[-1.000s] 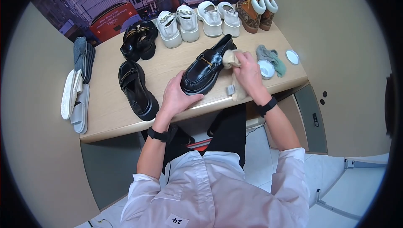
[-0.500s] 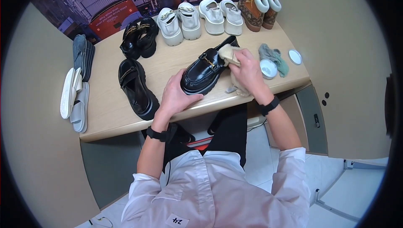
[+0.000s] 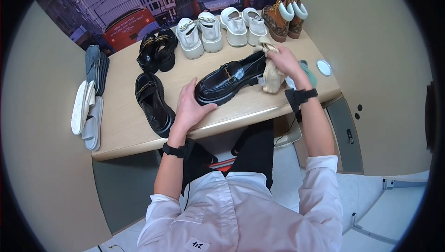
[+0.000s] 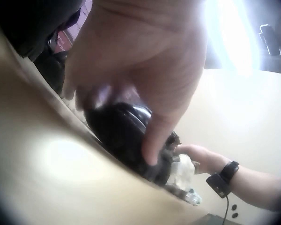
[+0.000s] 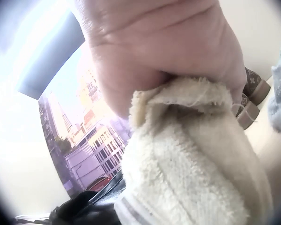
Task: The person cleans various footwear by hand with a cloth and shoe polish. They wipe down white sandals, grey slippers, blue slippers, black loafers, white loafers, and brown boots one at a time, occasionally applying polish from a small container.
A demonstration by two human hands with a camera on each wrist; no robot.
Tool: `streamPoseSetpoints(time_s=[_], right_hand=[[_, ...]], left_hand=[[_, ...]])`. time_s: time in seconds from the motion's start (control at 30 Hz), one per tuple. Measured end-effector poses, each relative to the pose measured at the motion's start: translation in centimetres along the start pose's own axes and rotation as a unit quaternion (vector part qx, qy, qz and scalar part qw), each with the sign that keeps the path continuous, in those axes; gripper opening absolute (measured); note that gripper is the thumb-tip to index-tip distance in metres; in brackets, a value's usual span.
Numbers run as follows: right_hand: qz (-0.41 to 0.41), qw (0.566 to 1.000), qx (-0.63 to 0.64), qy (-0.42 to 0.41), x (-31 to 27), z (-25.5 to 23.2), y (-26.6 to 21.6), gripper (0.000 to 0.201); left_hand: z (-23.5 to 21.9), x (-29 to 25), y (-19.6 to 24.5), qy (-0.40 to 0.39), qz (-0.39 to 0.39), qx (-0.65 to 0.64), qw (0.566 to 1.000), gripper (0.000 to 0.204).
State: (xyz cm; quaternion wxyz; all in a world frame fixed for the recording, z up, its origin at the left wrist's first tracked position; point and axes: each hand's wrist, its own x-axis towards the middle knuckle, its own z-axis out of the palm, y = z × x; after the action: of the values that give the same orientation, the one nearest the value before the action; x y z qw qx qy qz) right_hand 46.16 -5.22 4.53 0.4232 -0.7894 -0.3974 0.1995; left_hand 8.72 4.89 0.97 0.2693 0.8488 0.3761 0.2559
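Note:
A shiny black loafer with a gold horsebit lies on the table, its toe to the left. My left hand holds the toe, thumb on the near side and fingers on the far side; the left wrist view shows the thumb along the dark shoe. At the heel end, my right hand grips a bunched cream cloth that hangs down beside the shoe. Up close in the right wrist view, the fluffy cloth hides the fingertips. The matching loafer sits left of my left hand.
Black shoes, white shoes, white clogs and brown boots line the back. Slippers stand along the left edge. A green-grey cloth and a round white lid lie at the right, by the side wall.
My right hand has moved with the cream cloth from the loafer's upper back past its heel. The loafer has turned slightly, heel nearer the right, while my left hand stays on the toe.

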Motion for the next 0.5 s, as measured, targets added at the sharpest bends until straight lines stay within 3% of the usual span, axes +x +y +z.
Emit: streamPoseSetpoints(time_s=[0.07, 0.17, 0.2, 0.3, 0.33, 0.43, 0.5], right_hand=[[0.01, 1.0, -0.021, 0.015, -1.1, 0.0, -0.6, 0.039], [0.025, 0.998, -0.063, -0.012, -5.0, -0.7, -3.4, 0.039], [0.027, 0.996, -0.082, -0.022, -6.4, -0.9, -4.5, 0.039], [-0.02, 0.996, -0.085, -0.014, -9.7, -0.1, -4.3, 0.037], [-0.036, 0.997, -0.073, -0.004, -10.9, 0.5, -4.2, 0.036], [-0.053, 0.998, -0.007, -0.016, -14.6, 2.3, -4.6, 0.033], [-0.053, 0.998, 0.025, -0.031, -16.5, 4.5, -3.8, 0.032]], left_hand=[[-0.2, -0.1, 0.0, 0.051, -0.051, 0.05, 0.996, 0.103], [-0.8, 0.7, 0.4, 0.058, -0.126, 0.075, 0.988, 0.097], [-1.1, 1.1, 0.7, 0.014, -0.144, 0.024, 0.989, 0.084], [0.8, 1.3, -0.2, 0.01, -0.112, -0.157, 0.981, 0.076], [1.1, 1.3, 0.1, -0.034, -0.125, -0.241, 0.962, 0.074], [2.2, 0.5, -0.4, -0.074, -0.057, -0.407, 0.909, 0.076], [1.5, 0.1, 0.0, -0.122, -0.059, -0.446, 0.885, 0.083]])
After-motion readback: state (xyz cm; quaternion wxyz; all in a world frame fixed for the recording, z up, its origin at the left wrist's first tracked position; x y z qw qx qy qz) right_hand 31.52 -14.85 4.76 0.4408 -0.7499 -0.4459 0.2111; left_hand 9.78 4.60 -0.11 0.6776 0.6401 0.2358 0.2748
